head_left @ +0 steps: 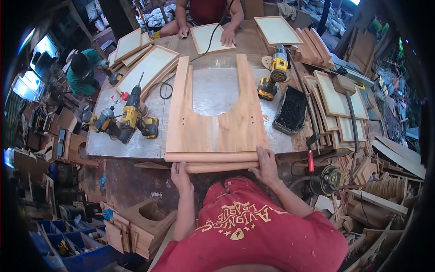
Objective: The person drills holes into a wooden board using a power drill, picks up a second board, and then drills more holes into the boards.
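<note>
A wooden panel (215,133) with a U-shaped cutout and two long arms lies on the metal-topped table (149,143). Along its near edge runs a rounded wooden rail (213,157), and a second strip (219,167) sits just below it. My left hand (182,177) is at the left end of the strips, its fingers curled against them. At the right end, my right hand (266,167) has its fingers on the panel's corner and its thumb by the lower strip.
Yellow drills (130,113) stand left of the panel, another drill (277,68) right, beside a black tray of screws (290,110). Framed boards (337,97) are stacked at right. Across the table a person's hand (228,37) rests on a framed board (206,38); another person (82,72) is at left.
</note>
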{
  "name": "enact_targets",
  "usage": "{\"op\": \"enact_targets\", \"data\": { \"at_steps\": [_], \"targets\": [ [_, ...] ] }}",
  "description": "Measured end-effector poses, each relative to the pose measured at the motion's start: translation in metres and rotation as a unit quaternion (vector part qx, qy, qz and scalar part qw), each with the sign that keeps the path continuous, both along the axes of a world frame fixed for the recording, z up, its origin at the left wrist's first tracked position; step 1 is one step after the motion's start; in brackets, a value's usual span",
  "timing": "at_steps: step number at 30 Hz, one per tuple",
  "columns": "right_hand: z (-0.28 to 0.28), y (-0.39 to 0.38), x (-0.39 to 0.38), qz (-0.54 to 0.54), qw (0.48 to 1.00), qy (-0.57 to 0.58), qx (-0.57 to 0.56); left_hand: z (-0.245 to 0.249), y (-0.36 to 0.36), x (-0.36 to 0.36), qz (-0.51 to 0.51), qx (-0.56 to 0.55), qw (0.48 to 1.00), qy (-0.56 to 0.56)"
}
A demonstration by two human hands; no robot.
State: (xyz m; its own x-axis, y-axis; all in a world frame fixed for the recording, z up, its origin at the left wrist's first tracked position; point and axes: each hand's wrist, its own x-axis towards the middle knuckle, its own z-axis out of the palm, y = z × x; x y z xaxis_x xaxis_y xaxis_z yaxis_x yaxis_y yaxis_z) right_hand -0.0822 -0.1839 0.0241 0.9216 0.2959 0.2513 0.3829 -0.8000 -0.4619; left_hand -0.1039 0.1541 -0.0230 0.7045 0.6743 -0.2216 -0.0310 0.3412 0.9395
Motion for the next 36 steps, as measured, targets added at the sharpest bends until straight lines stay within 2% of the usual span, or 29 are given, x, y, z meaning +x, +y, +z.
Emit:
{"op": "enact_targets", "data": {
  "at_steps": [3,10,14,17,20,21,24,28,29,32,33,36],
  "targets": [
    [-0.010,-0.005,0.000,0.013,0.999,-0.026,0.017,0.014,0.006,0.010,0.022,-0.061,0.997,0.036],
    [-0.011,0.006,0.022,0.010,0.999,-0.032,0.007,0.054,0.014,0.047,-0.100,0.036,0.992,0.070],
    [-0.011,0.009,0.023,0.005,1.000,-0.026,0.000,0.060,0.024,0.044,-0.111,0.009,0.990,0.092],
    [-0.011,0.013,0.023,-0.001,1.000,-0.030,-0.005,0.071,0.032,0.050,-0.125,0.008,0.980,0.157],
    [-0.007,0.026,0.025,-0.005,1.000,-0.025,-0.005,0.057,0.046,0.062,-0.128,0.052,0.983,0.121],
    [-0.005,0.031,0.028,-0.008,1.000,-0.023,-0.006,0.067,0.044,0.064,-0.113,0.054,0.986,0.110],
    [-0.012,0.033,0.045,-0.012,0.999,-0.044,0.002,0.089,0.051,0.077,-0.121,0.020,0.972,0.200],
    [-0.004,0.025,0.073,-0.019,1.000,-0.015,0.011,0.047,0.063,0.102,-0.137,0.006,0.977,0.166],
    [-0.005,0.026,0.079,-0.020,1.000,-0.010,0.010,0.060,0.063,0.102,-0.142,-0.025,0.975,0.168],
    [0.002,0.032,0.080,-0.076,0.993,0.067,0.055,0.041,0.082,0.119,-0.097,0.066,0.983,0.143],
    [0.007,0.035,0.081,-0.116,0.983,0.109,0.096,0.035,0.085,0.126,-0.046,0.142,0.980,0.133],
    [0.017,0.048,0.082,-0.149,0.979,0.107,0.091,0.031,0.097,0.143,-0.112,0.154,0.974,0.121]
  ]
}}
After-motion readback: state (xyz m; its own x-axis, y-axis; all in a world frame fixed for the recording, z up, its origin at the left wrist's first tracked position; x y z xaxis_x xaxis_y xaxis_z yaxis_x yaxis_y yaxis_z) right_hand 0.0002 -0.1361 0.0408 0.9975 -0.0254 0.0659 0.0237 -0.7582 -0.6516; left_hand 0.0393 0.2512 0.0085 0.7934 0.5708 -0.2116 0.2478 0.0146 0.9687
